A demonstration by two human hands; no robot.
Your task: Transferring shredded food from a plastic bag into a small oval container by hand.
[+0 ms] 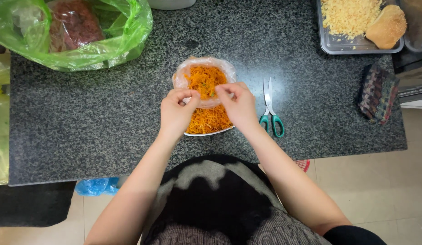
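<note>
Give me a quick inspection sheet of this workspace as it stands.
Surface: dark speckled stone counter.
Job's things: clear plastic bag of orange shreds, lying over a white bowl that also holds shreds.
Clutter: green-handled scissors; green plastic bag; metal tray with yellow crumbs and a bun; folded plaid cloth.
Grips: left hand and right hand both pinch the clear bag's edge.
Cables: nothing seen.
Surroundings: tiled floor; blue bag below the counter.

Both bare forearms reach forward from the near edge and angle inward. The left hand (176,113) and right hand (238,105) sit close together, knuckles up, fingers curled in a pinch, thumbs turned toward each other.
</note>
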